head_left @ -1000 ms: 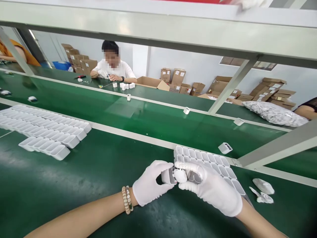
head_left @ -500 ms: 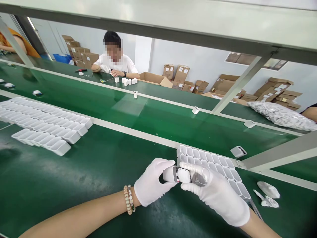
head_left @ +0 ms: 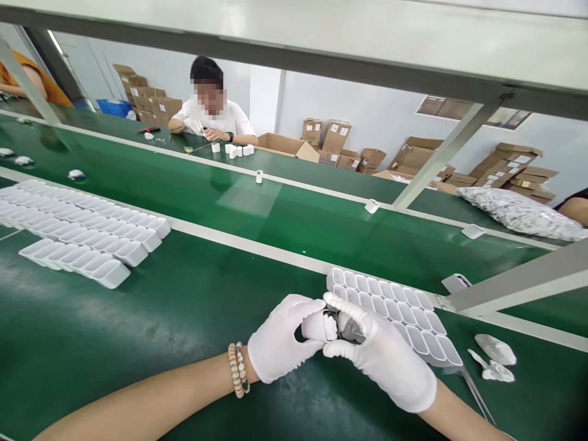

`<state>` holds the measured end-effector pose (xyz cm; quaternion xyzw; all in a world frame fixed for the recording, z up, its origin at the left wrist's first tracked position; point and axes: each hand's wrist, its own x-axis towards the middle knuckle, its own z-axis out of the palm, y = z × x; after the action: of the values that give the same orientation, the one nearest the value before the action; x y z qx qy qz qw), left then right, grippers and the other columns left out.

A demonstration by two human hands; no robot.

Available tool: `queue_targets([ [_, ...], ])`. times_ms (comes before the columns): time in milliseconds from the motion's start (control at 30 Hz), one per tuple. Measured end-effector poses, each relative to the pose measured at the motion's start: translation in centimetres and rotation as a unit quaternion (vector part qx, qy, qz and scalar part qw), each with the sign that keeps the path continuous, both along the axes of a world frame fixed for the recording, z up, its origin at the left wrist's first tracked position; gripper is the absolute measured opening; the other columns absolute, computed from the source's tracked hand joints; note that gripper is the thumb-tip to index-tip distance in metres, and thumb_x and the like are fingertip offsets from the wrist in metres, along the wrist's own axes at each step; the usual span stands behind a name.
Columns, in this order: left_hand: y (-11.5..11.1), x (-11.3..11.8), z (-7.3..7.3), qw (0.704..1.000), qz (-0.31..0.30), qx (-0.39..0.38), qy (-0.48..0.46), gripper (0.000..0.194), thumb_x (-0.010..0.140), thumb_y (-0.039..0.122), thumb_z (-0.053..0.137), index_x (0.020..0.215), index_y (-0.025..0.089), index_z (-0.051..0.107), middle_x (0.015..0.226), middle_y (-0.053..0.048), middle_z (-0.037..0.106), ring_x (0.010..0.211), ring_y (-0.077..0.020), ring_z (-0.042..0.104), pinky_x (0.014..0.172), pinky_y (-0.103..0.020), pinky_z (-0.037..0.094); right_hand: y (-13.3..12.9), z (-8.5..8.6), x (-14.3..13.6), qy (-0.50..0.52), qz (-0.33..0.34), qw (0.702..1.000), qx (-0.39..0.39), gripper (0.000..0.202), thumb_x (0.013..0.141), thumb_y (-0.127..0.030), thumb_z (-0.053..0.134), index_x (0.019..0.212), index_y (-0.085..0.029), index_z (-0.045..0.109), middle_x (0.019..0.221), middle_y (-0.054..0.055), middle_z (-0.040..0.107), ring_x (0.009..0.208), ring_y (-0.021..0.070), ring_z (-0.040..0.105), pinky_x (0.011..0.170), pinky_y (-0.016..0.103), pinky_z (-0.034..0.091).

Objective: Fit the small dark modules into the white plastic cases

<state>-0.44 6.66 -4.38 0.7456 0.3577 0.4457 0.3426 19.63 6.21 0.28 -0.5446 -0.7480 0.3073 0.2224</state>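
My left hand (head_left: 287, 340), in a white glove, grips a white plastic housing (head_left: 315, 326) between thumb and fingers. At the housing's right end, my right hand (head_left: 381, 349), also gloved, is closed around a grey-white part (head_left: 350, 327). The two pieces meet between my fingertips, with a dark gap at the joint. My fingers partly cover both pieces. Just behind my right hand stand rows of open white cups (head_left: 390, 309) on the green table (head_left: 197, 380).
More rows of white cups (head_left: 87, 229) stand at the left. Tweezers (head_left: 478, 395) and small white pieces (head_left: 496, 352) lie at the right. Beyond a metal rail (head_left: 257, 248), a green belt (head_left: 193, 196) carries scattered white parts. A person (head_left: 215, 116) sits opposite.
My right hand has moved left, bringing its part up against the housing in my left hand. Parts on the belt have shifted right.
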Motion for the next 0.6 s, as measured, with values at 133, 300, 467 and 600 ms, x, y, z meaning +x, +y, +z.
queue_targets([
  [133, 0.0, 0.0, -0.3, 1.0, 0.011, -0.002, -0.021, 0.053, 0.077, 0.021, 0.072, 0.127, 0.028, 0.053, 0.12, -0.007, 0.061, 0.11, -0.0242, 0.06, 0.097, -0.042, 0.051, -0.4, -0.5, 0.0, -0.021, -0.024, 0.999, 0.031, 0.062, 0.071, -0.054, 0.075, 0.126, -0.029, 0.059, 0.102, 0.006, 0.071, 0.091, 0.0285, 0.067, 0.081, 0.045, 0.058],
  [300, 0.0, 0.0, -0.7, 0.999, 0.032, -0.018, -0.029, 0.054, 0.078, 0.019, 0.072, 0.127, 0.029, 0.052, 0.122, -0.007, 0.059, 0.112, -0.0243, 0.06, 0.1, -0.044, 0.05, -1.1, 0.6, -1.2, -0.092, 0.016, 0.996, -0.002, 0.032, 0.082, -0.05, 0.066, 0.108, -0.032, 0.068, 0.099, 0.004, 0.071, 0.088, 0.0272, 0.066, 0.081, 0.045, 0.056],
  [467, 0.0, -0.2, -0.2, 1.0, -0.013, -0.017, -0.013, 0.057, 0.078, 0.018, 0.072, 0.129, 0.028, 0.05, 0.126, -0.009, 0.058, 0.116, -0.0261, 0.058, 0.102, -0.046, 0.05, -1.0, 0.9, -2.1, -0.011, -0.033, 0.998, -0.048, 0.024, 0.082, -0.049, 0.066, 0.085, -0.026, 0.068, 0.083, 0.002, 0.07, 0.078, 0.0232, 0.065, 0.072, 0.037, 0.055],
  [600, -0.4, -0.2, 0.8, 0.997, -0.058, -0.039, 0.019, 0.061, 0.076, 0.014, 0.07, 0.131, 0.026, 0.048, 0.13, -0.009, 0.056, 0.116, -0.0253, 0.058, 0.101, -0.044, 0.052, 0.9, 1.4, -1.1, 0.143, -0.122, 0.976, -0.111, 0.036, 0.07, -0.054, 0.076, 0.08, -0.021, 0.065, 0.072, 0.003, 0.069, 0.063, 0.0193, 0.064, 0.057, 0.031, 0.052],
])
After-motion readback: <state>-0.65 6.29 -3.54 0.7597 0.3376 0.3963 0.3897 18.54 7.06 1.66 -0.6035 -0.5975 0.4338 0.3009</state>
